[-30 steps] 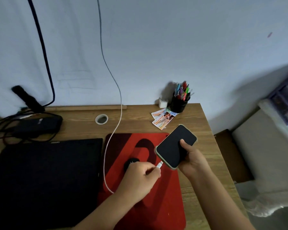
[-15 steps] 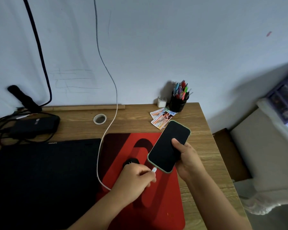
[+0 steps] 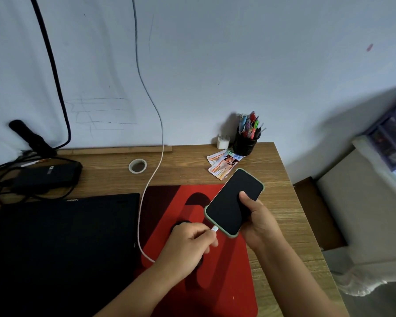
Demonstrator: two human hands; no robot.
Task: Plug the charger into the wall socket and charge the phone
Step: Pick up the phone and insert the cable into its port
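My right hand (image 3: 258,221) grips a phone (image 3: 232,202) with a dark screen and a green case, held tilted above the red mat. My left hand (image 3: 189,247) pinches the white plug (image 3: 215,229) of the charging cable, and the plug's tip meets the phone's bottom edge. The pale cable (image 3: 148,188) loops from under my left hand across the desk and climbs the wall out of the top of the frame. No wall socket is visible.
A closed black laptop (image 3: 62,243) lies left of the red mat (image 3: 220,277). Behind are a black power brick (image 3: 46,177) with cords, a tape roll (image 3: 137,166), cards (image 3: 224,164), a pen cup (image 3: 246,143) and a small white adapter (image 3: 222,142). The desk's right edge drops off.
The phone swung from lying crosswise to pointing away from me, and its bottom edge came down to the plug. My left hand brought the plug up against the phone's port.
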